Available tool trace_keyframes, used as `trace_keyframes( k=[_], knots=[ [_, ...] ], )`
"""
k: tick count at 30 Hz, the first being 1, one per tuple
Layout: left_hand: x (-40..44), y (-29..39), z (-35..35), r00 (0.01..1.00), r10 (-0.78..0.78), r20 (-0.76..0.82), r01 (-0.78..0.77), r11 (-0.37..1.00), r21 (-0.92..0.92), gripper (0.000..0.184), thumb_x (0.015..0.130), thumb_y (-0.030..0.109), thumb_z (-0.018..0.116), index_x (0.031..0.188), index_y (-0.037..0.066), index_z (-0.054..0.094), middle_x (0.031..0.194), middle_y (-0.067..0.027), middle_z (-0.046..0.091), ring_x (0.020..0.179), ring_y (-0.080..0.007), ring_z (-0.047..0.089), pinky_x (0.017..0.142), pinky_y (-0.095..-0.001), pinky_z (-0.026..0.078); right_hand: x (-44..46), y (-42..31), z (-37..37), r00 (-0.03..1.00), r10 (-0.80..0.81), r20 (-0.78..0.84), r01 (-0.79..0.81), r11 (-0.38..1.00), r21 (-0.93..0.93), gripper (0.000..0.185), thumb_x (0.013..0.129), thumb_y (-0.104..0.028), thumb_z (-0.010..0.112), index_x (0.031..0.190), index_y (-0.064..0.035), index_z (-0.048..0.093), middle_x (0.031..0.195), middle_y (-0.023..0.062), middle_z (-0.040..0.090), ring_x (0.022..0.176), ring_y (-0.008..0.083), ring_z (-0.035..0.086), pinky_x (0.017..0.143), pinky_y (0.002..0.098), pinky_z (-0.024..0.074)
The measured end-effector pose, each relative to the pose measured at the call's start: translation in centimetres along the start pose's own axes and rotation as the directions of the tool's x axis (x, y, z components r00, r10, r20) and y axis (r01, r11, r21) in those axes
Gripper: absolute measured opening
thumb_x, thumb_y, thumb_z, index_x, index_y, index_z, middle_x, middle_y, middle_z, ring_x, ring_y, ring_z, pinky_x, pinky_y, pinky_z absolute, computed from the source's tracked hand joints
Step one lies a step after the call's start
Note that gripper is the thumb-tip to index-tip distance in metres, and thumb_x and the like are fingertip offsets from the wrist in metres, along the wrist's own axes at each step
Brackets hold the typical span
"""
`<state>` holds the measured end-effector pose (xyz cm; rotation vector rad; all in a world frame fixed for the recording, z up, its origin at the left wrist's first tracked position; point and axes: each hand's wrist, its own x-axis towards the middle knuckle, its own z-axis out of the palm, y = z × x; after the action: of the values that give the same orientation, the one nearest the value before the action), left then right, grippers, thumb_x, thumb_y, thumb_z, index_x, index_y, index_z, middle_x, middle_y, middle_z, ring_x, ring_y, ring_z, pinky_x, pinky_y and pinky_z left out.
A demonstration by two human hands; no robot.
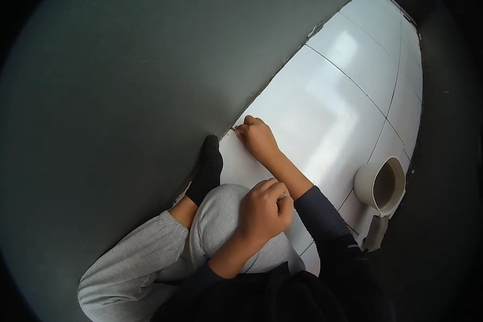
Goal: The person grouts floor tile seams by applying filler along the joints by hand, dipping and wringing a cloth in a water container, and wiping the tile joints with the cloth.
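My right hand point(257, 140) reaches to the edge of the white tiled floor point(306, 107), where it meets a dark wall. Its fingers are pinched together at the tile joint beside the wall; whatever is between them is too small to make out. Closer to my body, my left hand point(265, 212) is curled into a fist above my grey trouser leg. A small pale bit of something shows between its thumb and fingers, but I cannot make out what it is.
A white dipper point(365, 185) with greyish-brown contents stands on the tiles at the right, its dark grey handle point(375, 233) toward me. My foot in a black sock point(209, 166) rests by the wall point(118, 107). Dark joints run between the tiles.
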<state>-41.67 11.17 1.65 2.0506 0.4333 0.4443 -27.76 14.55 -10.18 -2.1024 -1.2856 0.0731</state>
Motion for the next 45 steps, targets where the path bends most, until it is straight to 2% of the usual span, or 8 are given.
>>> trace_keyframes(
  k=[5, 9, 17, 21, 27, 33, 39, 45],
  knots=[
    [-0.2, -0.2, -1.0, 0.998, 0.003, -0.058, -0.004, 1.0, -0.009, 0.01, 0.068, 0.001, 0.046, 0.064, 0.0, 0.056, 0.063, -0.0128, 0.055, 0.054, -0.0281, 0.054, 0.05, -0.0357, 0.043, -0.4, 0.4, -0.5, 0.999, 0.002, 0.051, -0.002, 1.0, -0.004, 0.013, 0.077, -0.006, 0.065, 0.088, -0.0047, 0.07, 0.083, 0.0106, 0.059, 0.079, 0.0281, 0.058, 0.072, 0.0362, 0.0508],
    [-0.1, -0.3, -0.5, 0.999, -0.006, -0.038, 0.005, 1.0, -0.029, 0.011, 0.068, 0.001, 0.046, 0.065, 0.0, 0.056, 0.063, -0.0128, 0.055, 0.054, -0.0284, 0.054, 0.05, -0.0353, 0.044, -4.5, 0.6, -4.0, 0.984, 0.09, 0.152, -0.086, 0.996, -0.035, 0.007, 0.077, -0.004, 0.062, 0.078, -0.0033, 0.069, 0.08, 0.0101, 0.057, 0.076, 0.0264, 0.057, 0.068, 0.0354, 0.051],
    [0.0, 0.2, -0.5, 0.999, -0.012, -0.039, 0.01, 0.998, -0.07, 0.011, 0.069, 0.0, 0.046, 0.066, -0.001, 0.057, 0.063, -0.0135, 0.055, 0.052, -0.0265, 0.053, 0.048, -0.0338, 0.043, 0.6, -0.3, 1.0, 0.997, -0.008, -0.071, 0.009, 1.0, 0.005, 0.011, 0.082, -0.01, 0.062, 0.077, -0.0019, 0.067, 0.077, 0.0101, 0.057, 0.075, 0.0266, 0.057, 0.069, 0.0361, 0.0494],
    [-0.1, -0.2, -0.9, 0.996, 0.01, -0.085, -0.015, 0.999, -0.048, 0.011, 0.069, 0.0, 0.046, 0.066, -0.001, 0.057, 0.063, -0.0135, 0.055, 0.052, -0.0263, 0.054, 0.048, -0.0335, 0.043, 0.2, 0.0, 0.3, 0.997, -0.009, -0.076, 0.013, 0.999, 0.05, 0.01, 0.082, -0.01, 0.063, 0.078, -0.0019, 0.068, 0.078, 0.0101, 0.057, 0.075, 0.0269, 0.057, 0.068, 0.0365, 0.0494],
    [0.0, -0.2, -0.5, 1.0, 0.004, -0.025, -0.005, 0.999, -0.044, 0.011, 0.07, 0.001, 0.047, 0.066, -0.001, 0.057, 0.063, -0.0133, 0.056, 0.053, -0.026, 0.054, 0.048, -0.0336, 0.043, -9.2, 0.5, -6.2, 0.976, 0.207, 0.065, -0.204, 0.977, -0.056, 0.009, 0.074, -0.002, 0.066, 0.081, -0.0043, 0.071, 0.074, 0.0081, 0.055, 0.07, 0.0242, 0.054, 0.062, 0.0352, 0.049],
    [0.0, -0.1, 0.0, 1.0, -0.008, 0.0, 0.008, 0.998, -0.062, 0.011, 0.07, 0.001, 0.047, 0.067, 0.0, 0.057, 0.064, -0.0135, 0.056, 0.053, -0.0269, 0.054, 0.049, -0.0342, 0.043, -5.8, 0.4, -3.2, 0.992, 0.125, -0.024, -0.126, 0.992, -0.013, 0.007, 0.08, -0.009, 0.065, 0.076, -0.0038, 0.068, 0.073, 0.0084, 0.056, 0.069, 0.0256, 0.055, 0.063, 0.0361, 0.0487],
    [-0.3, -0.3, -0.7, 0.999, 0.022, -0.05, -0.021, 1.0, 0.01, 0.011, 0.07, 0.002, 0.047, 0.067, 0.0, 0.057, 0.064, -0.0134, 0.056, 0.052, -0.027, 0.054, 0.048, -0.0342, 0.043, -2.5, 0.0, -1.2, 0.996, 0.085, -0.012, -0.085, 0.996, 0.034, 0.011, 0.076, -0.004, 0.063, 0.084, -0.0046, 0.07, 0.081, 0.0104, 0.057, 0.076, 0.0267, 0.055, 0.069, 0.0361, 0.0499],
    [0.0, 0.0, -0.4, 1.0, 0.018, 0.008, -0.018, 1.0, -0.012, 0.011, 0.071, 0.002, 0.047, 0.066, 0.0, 0.057, 0.064, -0.013, 0.056, 0.053, -0.026, 0.054, 0.048, -0.0341, 0.044, -10.9, 0.4, -7.1, 0.967, 0.255, 0.03, -0.253, 0.966, -0.044, 0.011, 0.074, -0.001, 0.067, 0.083, -0.0055, 0.07, 0.075, 0.0074, 0.055, 0.067, 0.024, 0.054, 0.061, 0.0357, 0.0488]
  ],
)
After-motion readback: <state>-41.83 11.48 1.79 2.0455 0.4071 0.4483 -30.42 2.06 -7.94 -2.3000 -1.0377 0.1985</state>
